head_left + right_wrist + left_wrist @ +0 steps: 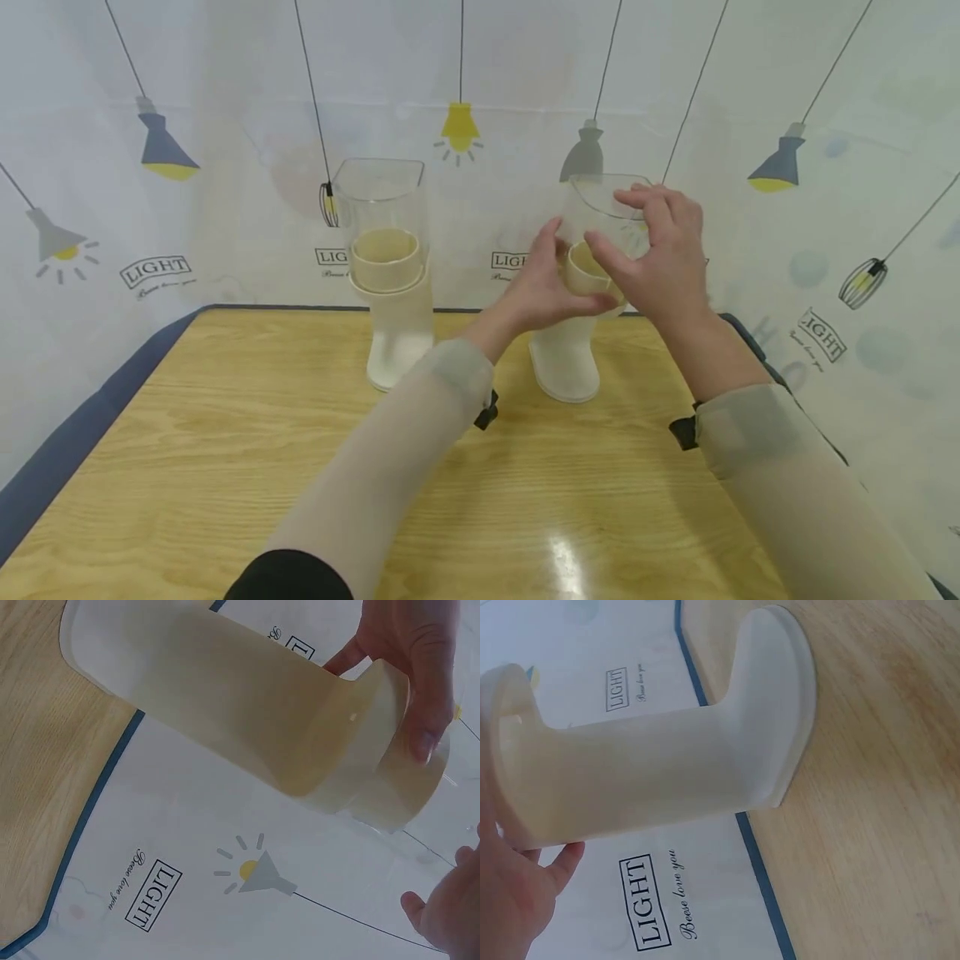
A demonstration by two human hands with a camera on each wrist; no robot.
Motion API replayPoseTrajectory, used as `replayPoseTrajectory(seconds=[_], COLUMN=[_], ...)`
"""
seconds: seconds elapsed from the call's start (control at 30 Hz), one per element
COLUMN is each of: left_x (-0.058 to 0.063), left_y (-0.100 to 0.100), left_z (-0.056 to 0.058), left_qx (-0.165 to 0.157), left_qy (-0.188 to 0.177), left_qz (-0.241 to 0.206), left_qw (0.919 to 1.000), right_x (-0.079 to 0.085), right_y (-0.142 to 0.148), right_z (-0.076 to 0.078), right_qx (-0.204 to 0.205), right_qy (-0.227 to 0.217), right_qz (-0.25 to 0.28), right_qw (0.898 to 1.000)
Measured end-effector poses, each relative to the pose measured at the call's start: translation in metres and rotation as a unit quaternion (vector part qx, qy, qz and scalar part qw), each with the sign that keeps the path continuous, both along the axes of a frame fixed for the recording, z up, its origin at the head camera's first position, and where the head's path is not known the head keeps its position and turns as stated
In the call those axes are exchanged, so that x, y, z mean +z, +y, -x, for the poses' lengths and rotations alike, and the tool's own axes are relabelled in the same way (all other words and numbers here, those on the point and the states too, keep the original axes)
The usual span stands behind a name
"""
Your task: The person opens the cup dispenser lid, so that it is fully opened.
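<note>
Two cream-coloured stands, each with a clear cup-like container on top, stand at the back of the table. My left hand (551,279) grips the upper part of the right-hand stand (566,367), its thumb across the front of the cream collar (409,776). In the left wrist view the same stand (652,769) lies sideways across the picture, with its foot over the tabletop. My right hand (667,250) is raised beside the clear container (600,196), thumb and fingers spread near its rim. In the right wrist view that hand's fingers show apart from the collar.
The left-hand stand (401,333) carries its own clear container (382,187), with a cream ring inside. A wooden table (262,433) with a dark blue edge lies below. Behind it hangs a white cloth (255,100) printed with lamps.
</note>
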State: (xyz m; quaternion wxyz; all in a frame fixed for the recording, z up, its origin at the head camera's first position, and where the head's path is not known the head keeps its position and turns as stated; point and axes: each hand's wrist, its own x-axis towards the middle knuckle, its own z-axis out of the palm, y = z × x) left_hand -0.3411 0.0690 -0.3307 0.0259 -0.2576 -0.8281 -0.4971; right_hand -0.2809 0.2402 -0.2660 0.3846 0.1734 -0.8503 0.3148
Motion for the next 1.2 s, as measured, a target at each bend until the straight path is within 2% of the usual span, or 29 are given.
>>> replayPoseTrajectory(seconds=[0.2,0.33,0.6,0.73,0.87,0.97,1.2], left_x=[-0.009,-0.013,-0.021,-0.024,-0.026,-0.025,-0.02], left_y=[0.003,0.005,0.016,0.022,0.027,0.029,0.028], left_z=[-0.001,-0.006,-0.019,-0.025,-0.031,-0.034,-0.034], left_qx=[0.029,0.059,0.123,0.167,0.201,0.208,0.182], left_qy=[0.041,0.054,0.085,0.104,0.113,0.11,0.05], left_qz=[-0.002,0.004,0.021,0.029,0.045,0.046,0.022], left_qw=[0.9987,0.9968,0.9886,0.9799,0.972,0.9709,0.9817], right_x=[-0.003,-0.004,-0.009,-0.011,-0.015,-0.016,-0.015], right_y=[-0.006,-0.009,-0.009,-0.008,-0.008,-0.01,-0.015], right_z=[0.004,0.006,0.007,0.006,0.002,0.001,0.001], right_qx=[0.004,0.011,0.051,0.068,0.063,0.047,-0.002], right_qy=[0.017,0.008,-0.067,-0.087,-0.114,-0.129,-0.125], right_qz=[0.051,0.08,0.122,0.147,0.172,0.173,0.161], right_qw=[0.999,0.997,0.989,0.983,0.976,0.975,0.979])
